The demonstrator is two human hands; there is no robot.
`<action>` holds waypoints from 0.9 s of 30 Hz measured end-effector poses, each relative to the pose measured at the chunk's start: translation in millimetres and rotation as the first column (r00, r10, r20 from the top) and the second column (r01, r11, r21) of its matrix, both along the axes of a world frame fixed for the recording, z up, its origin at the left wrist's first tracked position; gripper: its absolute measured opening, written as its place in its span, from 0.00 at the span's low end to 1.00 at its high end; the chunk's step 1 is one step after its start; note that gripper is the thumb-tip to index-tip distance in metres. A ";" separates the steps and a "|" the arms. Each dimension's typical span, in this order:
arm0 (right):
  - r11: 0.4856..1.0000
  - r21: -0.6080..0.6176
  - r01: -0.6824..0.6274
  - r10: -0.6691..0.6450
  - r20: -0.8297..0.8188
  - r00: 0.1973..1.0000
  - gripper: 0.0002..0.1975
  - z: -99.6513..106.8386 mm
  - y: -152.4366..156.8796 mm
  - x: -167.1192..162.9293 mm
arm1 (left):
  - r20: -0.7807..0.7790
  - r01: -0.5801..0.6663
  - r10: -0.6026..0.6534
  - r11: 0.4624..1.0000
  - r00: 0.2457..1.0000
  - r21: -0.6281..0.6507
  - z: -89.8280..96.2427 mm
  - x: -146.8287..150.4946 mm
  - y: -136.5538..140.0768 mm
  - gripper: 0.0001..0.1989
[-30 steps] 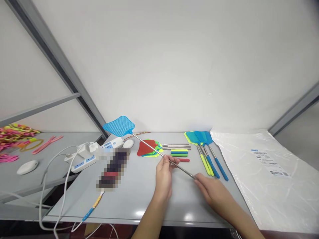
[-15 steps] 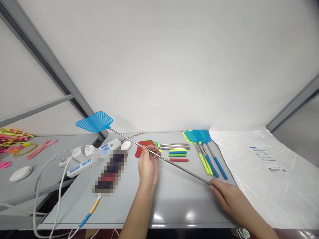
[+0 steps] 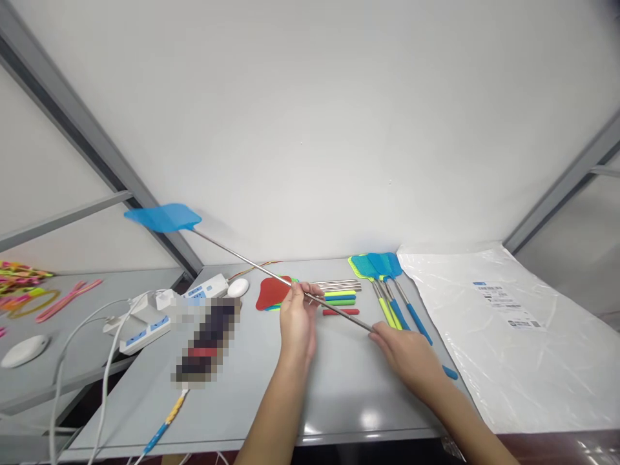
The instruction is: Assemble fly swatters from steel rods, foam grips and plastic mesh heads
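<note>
A blue fly swatter is held slantwise above the table, its mesh head up at the left and its metal rod running down to the right. My left hand is closed around the middle of the rod. Lower down, my right hand grips the swatter near its handle; a blue handle end shows beyond my wrist. Beneath the rod lie red swatter heads, metal rods, green, yellow and blue handles and a red handle.
Several swatters with blue and yellow-green handles lie right of centre. A white plastic package covers the table's right side. On the left are power strips, white cables, a pixelated item and a white round object.
My right hand has slid left and up, closer to my left hand, and the blue handle end now shows. The swatter's head has risen and turned flatter. The camera view has shifted slightly.
</note>
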State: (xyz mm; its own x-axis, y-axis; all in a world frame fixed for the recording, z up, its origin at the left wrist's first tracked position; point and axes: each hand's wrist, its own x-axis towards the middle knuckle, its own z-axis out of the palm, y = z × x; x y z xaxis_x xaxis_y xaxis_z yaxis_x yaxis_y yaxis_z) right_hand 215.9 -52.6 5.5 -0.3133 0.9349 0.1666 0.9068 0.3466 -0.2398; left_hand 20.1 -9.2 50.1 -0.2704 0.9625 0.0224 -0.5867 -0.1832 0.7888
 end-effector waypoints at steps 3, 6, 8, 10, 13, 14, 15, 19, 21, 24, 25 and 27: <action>0.999 0.038 0.011 -0.011 -0.016 1.000 0.18 2.9 3.1 14.8 | -0.019 0.029 -0.028 0.998 0.999 0.053 5.9 -1.4 7.2 0.17; 0.996 0.051 0.073 -0.068 -0.082 0.994 0.16 7.1 2.9 34.7 | -0.020 0.036 -0.034 0.992 0.999 0.122 8.7 2.1 13.9 0.16; 0.991 0.037 0.129 -0.125 -0.083 0.989 0.16 8.8 1.4 43.0 | -0.010 0.043 -0.042 0.991 0.999 0.128 8.2 8.4 18.3 0.16; 0.988 0.036 0.148 -0.146 -0.061 0.987 0.16 8.5 0.0 43.6 | -0.016 0.097 -0.096 0.991 0.995 0.096 4.8 19.4 20.4 0.17; 0.988 0.063 0.139 -0.136 -0.049 0.990 0.16 3.9 -0.3 35.0 | -0.067 0.204 -0.200 0.978 0.977 0.045 -1.9 37.2 17.5 0.18; 0.988 0.072 0.136 -0.132 -0.049 0.990 0.17 1.5 -0.1 32.1 | -0.081 0.201 -0.197 0.979 0.977 0.044 -2.7 40.3 16.0 0.18; 0.988 0.082 0.134 -0.130 -0.048 0.990 0.17 -1.3 0.3 30.3 | -0.090 0.185 -0.180 0.981 0.980 0.053 -2.1 41.2 14.8 0.18; 0.983 0.148 0.109 -0.104 -0.042 0.994 0.17 -13.8 1.6 36.5 | -0.045 0.026 -0.019 0.986 0.999 0.167 12.6 27.5 15.7 0.18; 0.973 0.205 0.108 -0.097 -0.062 0.993 0.17 -18.0 2.1 44.9 | -0.037 0.030 -0.023 0.981 0.999 0.190 21.0 20.3 18.2 0.18; 0.955 0.270 0.124 -0.099 -0.103 0.990 0.17 -18.1 1.7 57.0 | -0.109 0.163 -0.145 0.970 0.983 0.178 25.5 18.9 21.3 0.17; 0.950 0.284 0.127 -0.097 -0.116 0.988 0.16 -17.0 1.1 60.2 | -0.136 0.197 -0.175 0.965 0.975 0.173 25.0 19.9 22.2 0.17; 0.934 0.331 0.137 -0.094 -0.143 0.985 0.14 -15.2 -0.5 66.0 | -0.182 0.232 -0.201 0.958 0.963 0.169 22.8 20.7 24.5 0.17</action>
